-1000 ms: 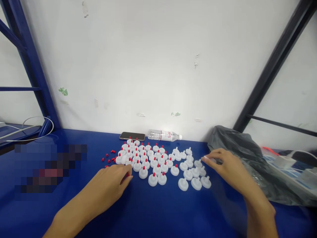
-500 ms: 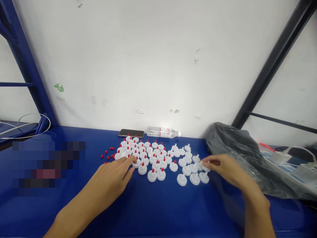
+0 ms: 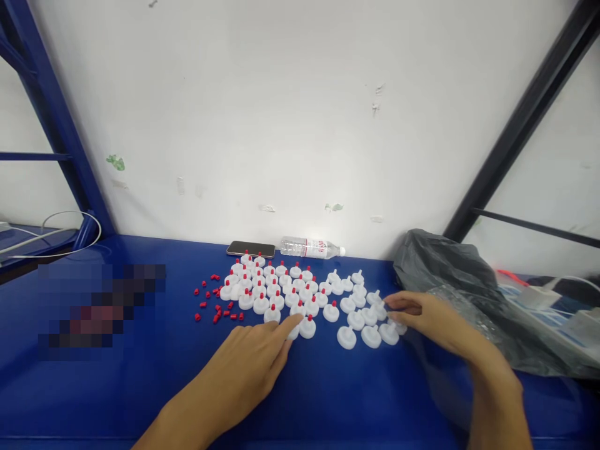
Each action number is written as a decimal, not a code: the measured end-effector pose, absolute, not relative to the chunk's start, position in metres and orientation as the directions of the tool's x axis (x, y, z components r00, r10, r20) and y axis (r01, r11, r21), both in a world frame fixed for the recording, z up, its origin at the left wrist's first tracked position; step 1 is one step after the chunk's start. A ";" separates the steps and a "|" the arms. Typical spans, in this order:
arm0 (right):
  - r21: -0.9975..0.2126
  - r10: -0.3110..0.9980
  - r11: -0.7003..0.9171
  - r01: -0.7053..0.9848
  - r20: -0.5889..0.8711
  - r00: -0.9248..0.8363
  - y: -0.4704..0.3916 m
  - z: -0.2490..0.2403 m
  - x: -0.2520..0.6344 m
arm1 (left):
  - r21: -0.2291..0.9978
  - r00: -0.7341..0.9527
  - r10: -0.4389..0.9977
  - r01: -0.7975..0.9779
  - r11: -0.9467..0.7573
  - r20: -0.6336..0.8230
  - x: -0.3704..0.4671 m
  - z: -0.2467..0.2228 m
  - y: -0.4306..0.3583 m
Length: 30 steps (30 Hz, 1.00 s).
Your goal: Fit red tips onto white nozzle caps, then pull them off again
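Note:
My left hand [image 3: 255,359] is closed, with thumb and index finger on a white nozzle cap [image 3: 293,334] at the front of the red-tipped group; its tip is hidden under the finger. Beside it stands another white cap with a red tip [image 3: 307,327]. On the right, the curled fingers of my right hand [image 3: 422,315] pinch at a white nozzle cap [image 3: 380,311] without a red tip, amid several bare ones. One more white cap [image 3: 402,327] lies partly hidden below the thumb. Several small loose red tips [image 3: 219,309] are scattered left of the group.
A phone [image 3: 250,250] and a clear plastic bottle [image 3: 312,248] lie along the wall behind the caps. At the right is a dark plastic bag [image 3: 426,265], with a power strip [image 3: 539,297] beyond it. Everything rests on a blue tabletop [image 3: 300,400].
My left hand has moved right and nearer, from one red-tipped cap to another at the front edge, uncovering more loose red tips. The right hand stays near the bare caps. The view has shifted slightly.

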State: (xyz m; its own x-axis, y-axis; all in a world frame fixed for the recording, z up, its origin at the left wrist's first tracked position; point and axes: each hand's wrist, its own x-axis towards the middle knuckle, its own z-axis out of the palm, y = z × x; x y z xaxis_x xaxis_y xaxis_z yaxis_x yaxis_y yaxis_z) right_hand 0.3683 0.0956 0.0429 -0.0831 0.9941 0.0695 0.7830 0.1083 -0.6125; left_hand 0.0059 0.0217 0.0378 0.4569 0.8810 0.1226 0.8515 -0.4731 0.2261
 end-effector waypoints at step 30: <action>-0.479 0.782 0.621 0.620 0.326 -0.531 0.038 0.080 0.205 | 0.636 0.199 0.922 0.674 -0.376 0.333 0.009 0.048 0.019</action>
State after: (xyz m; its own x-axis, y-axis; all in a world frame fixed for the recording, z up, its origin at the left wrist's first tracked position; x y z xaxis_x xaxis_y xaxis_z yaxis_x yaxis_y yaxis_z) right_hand 0.2052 0.0379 0.0801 -0.5310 0.7823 0.3256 0.6204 0.6207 -0.4794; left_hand 0.0095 0.0191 0.0481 0.1993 0.9217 0.3329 0.6738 -0.3756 0.6364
